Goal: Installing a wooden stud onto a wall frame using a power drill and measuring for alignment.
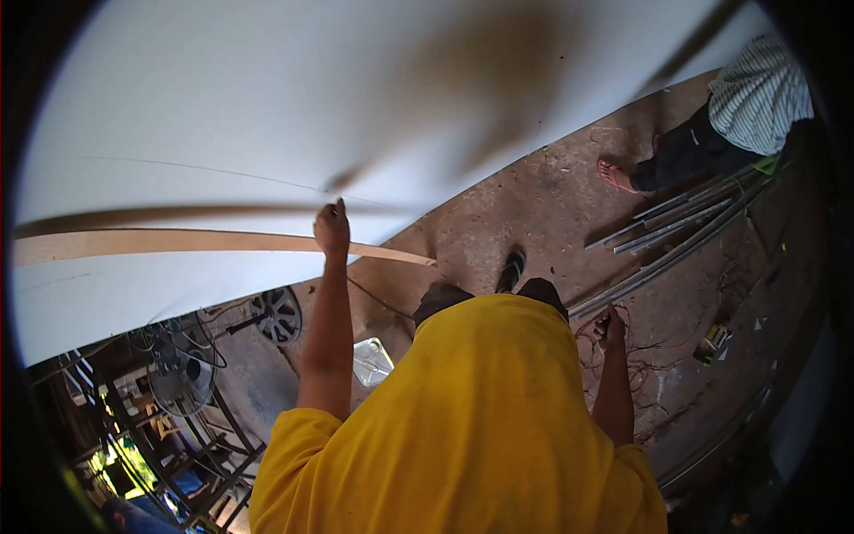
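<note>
Left hand curled over wooden strip, white panel; likely line-marking; next needs steady alignment; right hand hangs half-curled; either holding anything: can't tell.

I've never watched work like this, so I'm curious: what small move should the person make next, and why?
Perhaps bring the right hand over to steady the long wooden strip. Only the left hand is at it, one end juts past the edge of the white panel, and the right hand is down beside the body, away from both.
</note>
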### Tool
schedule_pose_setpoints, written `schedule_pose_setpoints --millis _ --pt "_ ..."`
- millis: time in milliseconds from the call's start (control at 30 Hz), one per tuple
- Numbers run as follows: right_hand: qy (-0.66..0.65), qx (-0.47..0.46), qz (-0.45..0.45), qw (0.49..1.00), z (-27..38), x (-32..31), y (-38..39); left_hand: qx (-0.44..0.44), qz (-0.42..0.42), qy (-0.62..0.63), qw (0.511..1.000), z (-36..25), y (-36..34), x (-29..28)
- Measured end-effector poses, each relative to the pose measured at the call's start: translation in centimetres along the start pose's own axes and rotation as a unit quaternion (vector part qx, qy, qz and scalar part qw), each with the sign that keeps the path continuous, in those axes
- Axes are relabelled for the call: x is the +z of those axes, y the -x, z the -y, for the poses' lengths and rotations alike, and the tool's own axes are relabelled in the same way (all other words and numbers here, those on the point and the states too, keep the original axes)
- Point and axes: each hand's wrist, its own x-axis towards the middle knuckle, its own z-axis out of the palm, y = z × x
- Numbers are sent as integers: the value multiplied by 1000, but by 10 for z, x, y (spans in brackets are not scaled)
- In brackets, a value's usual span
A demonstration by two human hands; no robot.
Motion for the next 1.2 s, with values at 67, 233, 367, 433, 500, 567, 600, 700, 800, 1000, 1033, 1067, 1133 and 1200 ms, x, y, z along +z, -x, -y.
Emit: schedule_pose_setpoints --millis 67,233,367,433,500,567,600,700,800,1000,1033,1067,1133,1200 --pt "-34 -27 12 999 -4 3 5 27 78 87 993 13 30 24" --pt "-61 -34 -14 997 -67 -11 17 -167 539 186 805 55 142 70" --pt "-27 20 -62 997 -140 -5 54 1 565 114 817 122 187 81" --pt "-28 33 -53 998 -172 1 73 -66 591 157 788 139 183 75" --pt "-38 40 -32 998 -205 9 90 -205 608 218 735 165 167 75" --pt "-67 41 -77 994 -236 19 96 -247 615 222 716 174 144 64" --pt "-77 53 -97 991 -245 25 100 -246 612 212 721 172 132 53" --pt "-116 85 -51 988 -253 34 122 -260 626 160 717 172 113 38" --pt "-160 37 -30 986 -265 23 134 -270 652 145 693 175 118 51" --pt "-233 -20 -58 970 -300 2 136 -113 726 96 672 161 126 98" --pt "-217 -29 -69 973 -306 -1 136 -72 747 114 651 158 126 111" --pt "-211 -41 -76 974 -310 -5 138 -79 738 114 661 148 130 125" --pt "-234 -49 -120 964 -328 -12 126 -75 739 140 654 139 127 158" --pt "-275 -27 -136 951 -344 -31 109 -78 730 160 659 117 128 182"
